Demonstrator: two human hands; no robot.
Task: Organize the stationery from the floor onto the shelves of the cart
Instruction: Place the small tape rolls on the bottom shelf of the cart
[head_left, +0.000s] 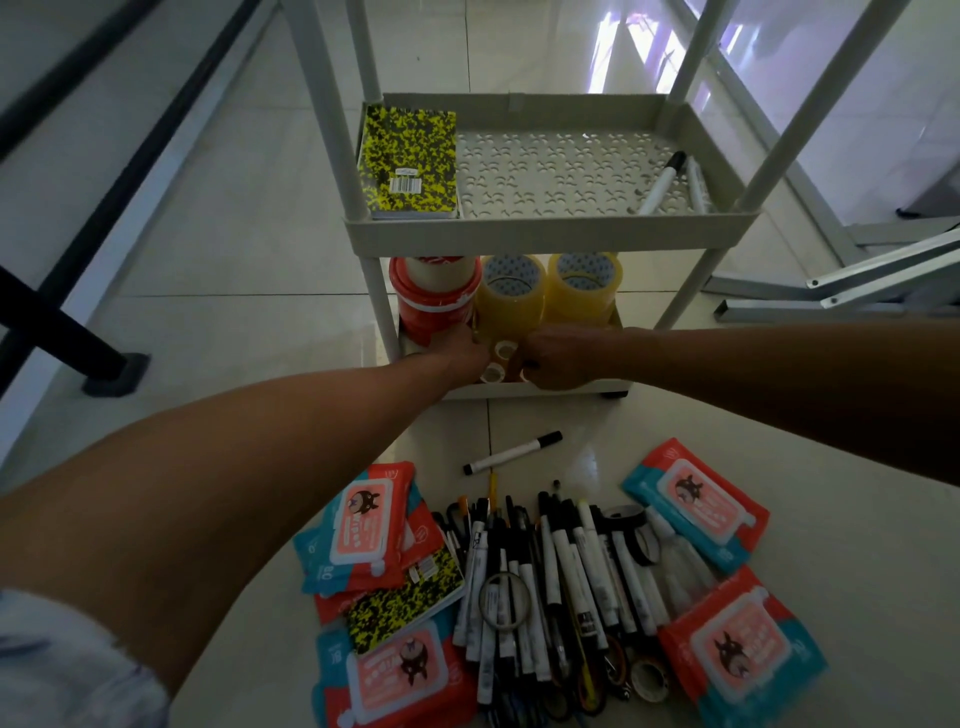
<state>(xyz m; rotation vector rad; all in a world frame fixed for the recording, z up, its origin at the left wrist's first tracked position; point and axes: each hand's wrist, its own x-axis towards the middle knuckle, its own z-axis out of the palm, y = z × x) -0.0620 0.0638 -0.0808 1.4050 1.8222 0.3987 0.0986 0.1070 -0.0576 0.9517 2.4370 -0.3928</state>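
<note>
Both my hands reach into the bottom shelf of the beige cart (550, 228). My left hand (462, 353) and my right hand (558, 364) are curled around small tape rolls (500, 358) at the shelf's front. Behind them stand a red tape stack (434, 299) and two yellowish clear tape rolls (511, 296). On the middle shelf lie a yellow-black notebook (410, 161) at the left and markers (662, 182) at the right. On the floor lies a pile of pens and markers (550, 582), wipe packs (363, 525), a second notebook (405, 597) and small tapes (649, 678).
A single marker (511, 453) lies apart between the pile and the cart. Black table legs (62, 332) stand at the left. Grey metal frame parts (852, 291) lie at the right of the cart. The floor is glossy white tile.
</note>
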